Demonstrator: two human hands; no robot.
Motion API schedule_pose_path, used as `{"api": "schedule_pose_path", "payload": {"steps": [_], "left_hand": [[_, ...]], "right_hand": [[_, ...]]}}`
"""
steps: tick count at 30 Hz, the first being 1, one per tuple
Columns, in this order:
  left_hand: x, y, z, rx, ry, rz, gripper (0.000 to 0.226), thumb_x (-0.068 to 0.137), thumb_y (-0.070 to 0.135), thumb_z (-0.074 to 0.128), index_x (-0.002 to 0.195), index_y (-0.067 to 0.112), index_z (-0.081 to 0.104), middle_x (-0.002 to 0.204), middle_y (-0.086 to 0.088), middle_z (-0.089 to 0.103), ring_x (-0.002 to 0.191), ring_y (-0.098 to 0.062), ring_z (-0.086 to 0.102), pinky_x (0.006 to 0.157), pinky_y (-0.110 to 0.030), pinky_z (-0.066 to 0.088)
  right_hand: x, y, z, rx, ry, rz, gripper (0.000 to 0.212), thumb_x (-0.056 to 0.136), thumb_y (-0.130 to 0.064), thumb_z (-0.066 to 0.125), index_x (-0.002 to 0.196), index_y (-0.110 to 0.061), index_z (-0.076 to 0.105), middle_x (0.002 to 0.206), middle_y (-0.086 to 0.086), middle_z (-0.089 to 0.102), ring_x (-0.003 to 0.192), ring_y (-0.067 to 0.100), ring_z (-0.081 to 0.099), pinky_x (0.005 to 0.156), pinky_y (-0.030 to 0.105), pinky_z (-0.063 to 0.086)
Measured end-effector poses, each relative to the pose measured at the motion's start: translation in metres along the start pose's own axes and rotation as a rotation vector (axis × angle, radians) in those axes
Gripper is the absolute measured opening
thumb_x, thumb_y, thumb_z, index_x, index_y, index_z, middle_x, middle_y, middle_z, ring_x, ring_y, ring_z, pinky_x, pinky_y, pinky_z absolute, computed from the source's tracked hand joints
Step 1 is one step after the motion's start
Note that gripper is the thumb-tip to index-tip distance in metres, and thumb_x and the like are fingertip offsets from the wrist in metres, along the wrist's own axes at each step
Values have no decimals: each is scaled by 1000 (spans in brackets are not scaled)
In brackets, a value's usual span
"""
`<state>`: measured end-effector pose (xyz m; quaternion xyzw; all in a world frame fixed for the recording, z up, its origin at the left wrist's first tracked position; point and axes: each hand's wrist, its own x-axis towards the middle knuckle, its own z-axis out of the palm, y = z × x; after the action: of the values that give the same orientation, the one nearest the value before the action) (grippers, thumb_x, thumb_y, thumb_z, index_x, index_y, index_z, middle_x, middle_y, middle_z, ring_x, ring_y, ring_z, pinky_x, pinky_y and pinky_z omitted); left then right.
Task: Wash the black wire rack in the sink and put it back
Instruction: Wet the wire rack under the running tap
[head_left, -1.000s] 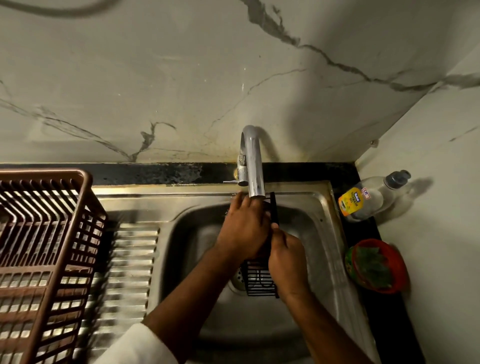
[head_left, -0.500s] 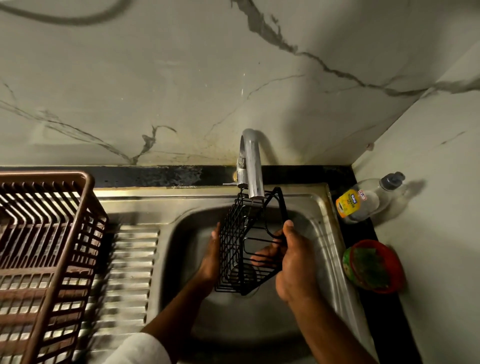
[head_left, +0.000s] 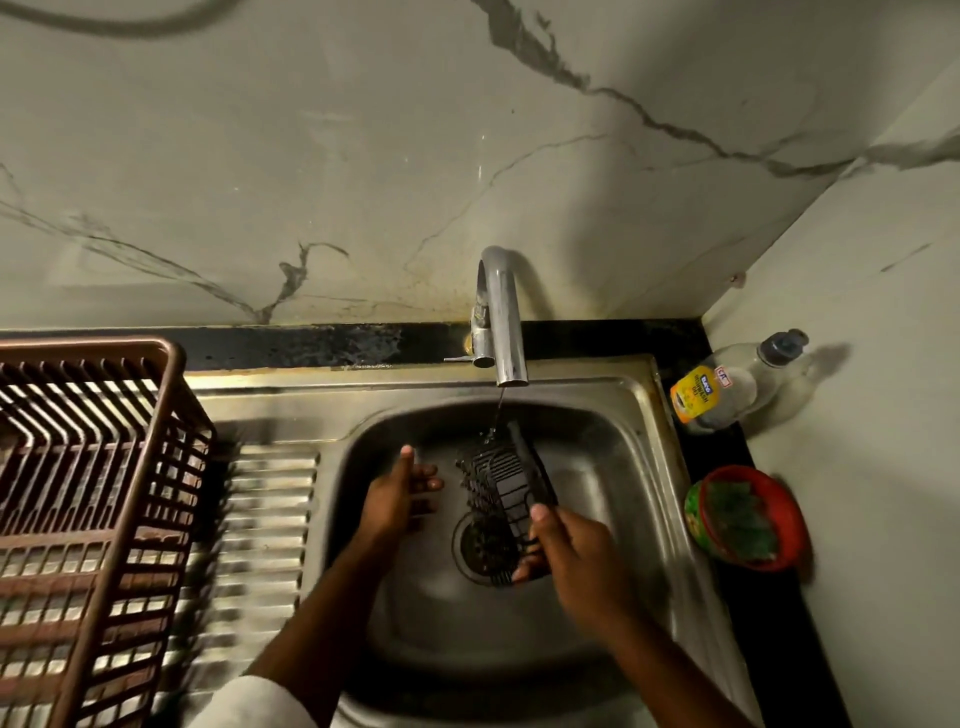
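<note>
The black wire rack (head_left: 501, 483) hangs tilted inside the steel sink (head_left: 644, 467), over the drain (head_left: 475, 545). A thin stream of water from the tap (head_left: 501, 317) falls onto the rack's upper end. My right hand (head_left: 569, 545) grips the rack by its lower right edge. To the left, my left hand (head_left: 400, 491) is off the rack, fingers spread, a short gap away from it.
A brown plastic dish basket (head_left: 88, 499) stands on the ribbed drainboard (head_left: 260, 519) at the left. On the black counter at the right are a dish soap bottle (head_left: 727, 387) and a red tub (head_left: 745, 517) holding a green scrubber. The marble wall rises behind.
The rack has dropped lower into the sink and turned under the running water. My left hand has let go of it and moved left; my right hand still holds it.
</note>
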<state>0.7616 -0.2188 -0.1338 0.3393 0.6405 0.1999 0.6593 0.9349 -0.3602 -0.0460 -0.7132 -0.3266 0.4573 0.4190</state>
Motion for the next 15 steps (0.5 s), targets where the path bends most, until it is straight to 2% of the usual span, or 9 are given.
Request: {"api": "schedule_pose_path", "payload": {"steps": [2,4,6,9,10,12,13,15], "left_hand": [[-11,18,-3,24,-82,-44,63,100,66,39,106,15,75,100,-9,78,87,-29,69,74,-35,49],[-18,28,-6,116,-151,-109,67,97,71,40,111,15,73,107,-10,74,94,-30,69,74,-35,50],[-24,33,-8,254,-201,-110,66,94,72,46,116,15,70,113,-10,71,99,-30,67,71,-35,52],[-26,24,-12,347,-301,-52,47,92,63,60,116,23,67,114,-7,68,99,-24,68,68,-32,57],[-24,20,-13,380,-329,-45,42,92,57,66,114,22,69,110,-7,70,94,-22,71,67,-32,59],[-17,9,-14,514,-349,-27,26,92,35,75,103,12,73,92,-8,71,69,-13,73,58,-26,58],[-14,4,-14,573,-342,-14,16,93,21,75,98,7,73,83,-9,69,57,-9,70,53,-22,55],[-14,-8,-13,618,-322,-23,8,93,4,71,98,-3,71,77,-11,67,50,-10,67,48,-19,54]], "right_hand": [[0,18,1,-371,-155,-147,46,94,-58,34,77,-24,60,64,1,72,61,5,71,62,22,56],[1,42,2,-660,-246,-341,57,99,-64,23,79,-25,59,66,-2,71,62,4,70,58,22,53],[3,59,3,-856,-261,-546,58,104,-59,21,81,-23,61,61,-2,65,52,8,62,52,24,48],[4,73,-2,-1085,-296,-810,53,106,-51,25,75,-27,61,56,-8,58,47,6,53,48,21,42],[5,77,-4,-1161,-289,-913,52,106,-49,28,72,-28,61,53,-10,57,46,6,52,46,20,40],[9,90,-9,-1210,-326,-1014,43,103,-47,40,72,-27,62,54,-10,58,48,9,54,46,21,42],[11,97,-11,-1207,-365,-1041,39,102,-46,45,74,-26,62,56,-9,59,50,11,55,47,22,44],[14,109,-14,-1211,-426,-1082,36,101,-46,49,75,-25,63,60,-8,61,53,13,57,53,25,49]]}}
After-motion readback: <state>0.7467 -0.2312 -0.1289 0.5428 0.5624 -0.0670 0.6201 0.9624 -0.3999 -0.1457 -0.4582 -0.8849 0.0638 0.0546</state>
